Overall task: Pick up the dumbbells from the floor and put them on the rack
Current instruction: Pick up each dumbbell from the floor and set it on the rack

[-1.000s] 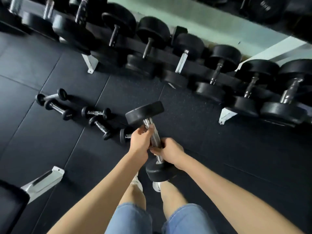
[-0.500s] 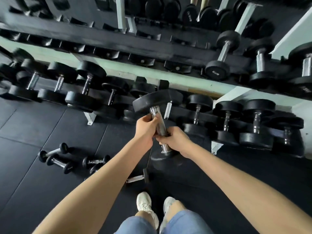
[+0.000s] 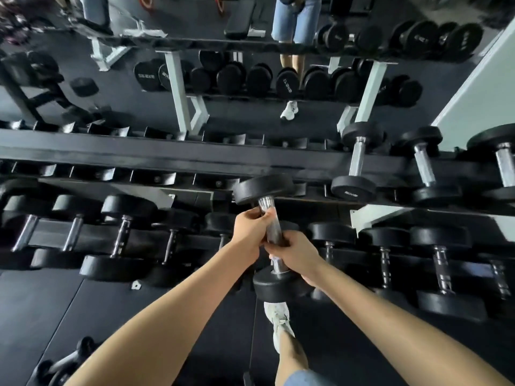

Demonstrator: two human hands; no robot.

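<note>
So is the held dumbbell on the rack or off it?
Off it. The left hand and right hand grip the dumbbell by its handle before the rack; neither head sits in a cradle.

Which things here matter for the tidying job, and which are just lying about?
In the job: held dumbbell, left hand, right hand, rack, small dumbbells on the floor.
Just about: racked dumbbells, padded bench in the mirror.

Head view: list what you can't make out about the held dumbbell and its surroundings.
1. The dumbbell: weight marking unseen, end faces turned away.
2. Its handle: middle covered by left hand and right hand.
3. The floor dumbbells: cut off by the bottom edge, partly behind the left arm.
4. The racked dumbbell: label too blurred to read.
</note>
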